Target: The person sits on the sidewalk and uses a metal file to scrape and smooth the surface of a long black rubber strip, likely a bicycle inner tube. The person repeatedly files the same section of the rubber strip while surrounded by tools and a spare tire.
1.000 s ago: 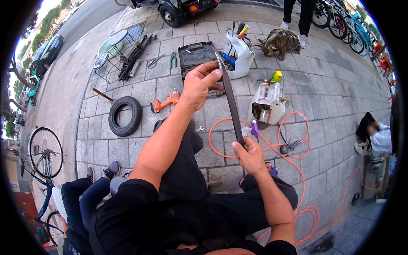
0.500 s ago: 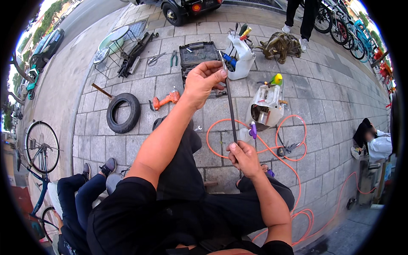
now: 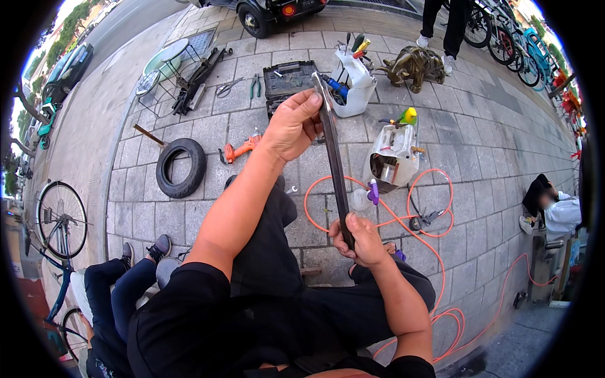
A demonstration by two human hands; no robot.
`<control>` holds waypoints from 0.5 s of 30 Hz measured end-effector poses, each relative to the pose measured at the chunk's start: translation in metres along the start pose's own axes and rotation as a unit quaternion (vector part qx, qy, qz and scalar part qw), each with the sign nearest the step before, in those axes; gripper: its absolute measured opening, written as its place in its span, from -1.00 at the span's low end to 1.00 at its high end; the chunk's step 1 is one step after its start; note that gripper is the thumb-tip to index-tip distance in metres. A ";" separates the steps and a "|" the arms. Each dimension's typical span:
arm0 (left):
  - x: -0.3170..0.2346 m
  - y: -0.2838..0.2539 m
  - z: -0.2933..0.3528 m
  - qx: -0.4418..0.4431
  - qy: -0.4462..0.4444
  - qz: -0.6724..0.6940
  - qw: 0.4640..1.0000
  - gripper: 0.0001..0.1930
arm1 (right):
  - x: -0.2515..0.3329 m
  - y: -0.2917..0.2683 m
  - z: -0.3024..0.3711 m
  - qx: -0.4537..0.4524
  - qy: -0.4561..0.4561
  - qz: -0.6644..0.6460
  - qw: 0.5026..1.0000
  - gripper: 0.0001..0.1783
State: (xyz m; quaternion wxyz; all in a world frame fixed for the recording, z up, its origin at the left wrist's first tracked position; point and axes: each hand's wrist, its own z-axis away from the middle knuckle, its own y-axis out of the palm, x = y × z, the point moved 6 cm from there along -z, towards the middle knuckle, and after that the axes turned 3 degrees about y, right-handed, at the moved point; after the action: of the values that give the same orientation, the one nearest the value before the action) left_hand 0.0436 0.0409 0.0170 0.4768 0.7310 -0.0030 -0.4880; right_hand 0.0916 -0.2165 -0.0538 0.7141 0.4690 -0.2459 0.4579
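Note:
A long, flat, dark bar (image 3: 336, 167) with a shiny metal upper end slants across in front of me. My left hand (image 3: 293, 126) grips it near the upper end, the thumb pressed on its face. Lower down, my right hand (image 3: 362, 242) closes around the other end, just above my right knee. Beyond my left hand lies an open black tool case (image 3: 290, 79). Beside it stands a cut-open white plastic jug (image 3: 358, 97) holding several tools. An orange power tool (image 3: 239, 150) rests on the paving left of my left forearm.
A black tyre (image 3: 181, 168) lies at left. Pliers (image 3: 255, 86) lie near the case. At right are another cut jug (image 3: 406, 160), a purple-topped spray bottle (image 3: 373, 192), an orange hose (image 3: 444, 277) and a bronze bull figure (image 3: 416, 66). One person's legs (image 3: 129, 283) extend at lower left.
The bar has turned about its length, so its broad face shows now instead of its thin edge. Both hands have shifted slightly left, still holding it.

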 end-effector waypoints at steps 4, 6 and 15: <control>0.000 0.000 -0.001 0.002 -0.003 0.000 1.000 -0.81 | 0.001 0.002 -0.001 0.016 0.011 -0.037 0.999 -0.24; 0.001 -0.003 0.000 -0.003 0.000 0.013 1.000 -0.80 | 0.000 0.004 0.000 0.027 0.020 -0.053 0.998 -0.23; 0.003 -0.007 -0.006 -0.013 0.013 0.021 1.000 -0.77 | -0.001 0.005 0.000 0.038 0.023 -0.072 0.996 -0.22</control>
State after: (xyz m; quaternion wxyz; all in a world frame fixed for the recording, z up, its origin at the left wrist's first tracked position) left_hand 0.0463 0.0474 0.0100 0.4968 0.7305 -0.0057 -0.4685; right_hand 0.0868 -0.2165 -0.0523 0.7323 0.5015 -0.1775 0.4250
